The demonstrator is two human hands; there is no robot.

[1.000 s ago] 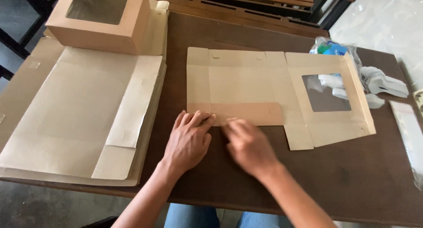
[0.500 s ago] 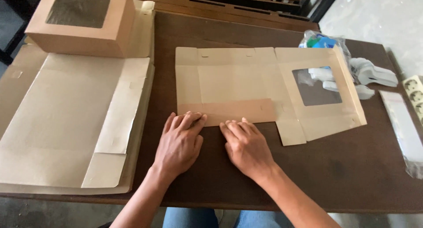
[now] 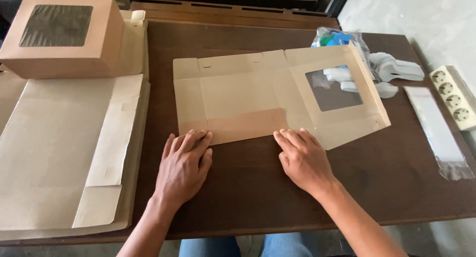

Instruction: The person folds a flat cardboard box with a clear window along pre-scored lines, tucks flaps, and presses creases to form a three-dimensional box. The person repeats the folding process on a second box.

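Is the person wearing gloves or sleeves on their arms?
No. The left hand and right hand are bare, with no gloves, rings or watch showing. Both forearms are bare too, with no sleeves in view. Blue trousers show under the table's edge.

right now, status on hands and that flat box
Left hand and right hand open, fingertips pressing the folded front flap. Flat windowed box lies unassembled on table. Nothing blocking.

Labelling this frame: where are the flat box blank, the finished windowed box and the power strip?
flat box blank (image 3: 233,96), head view, on its middle panel.
finished windowed box (image 3: 106,29), head view, on its lid's right border.
power strip (image 3: 453,97), head view, between sockets.
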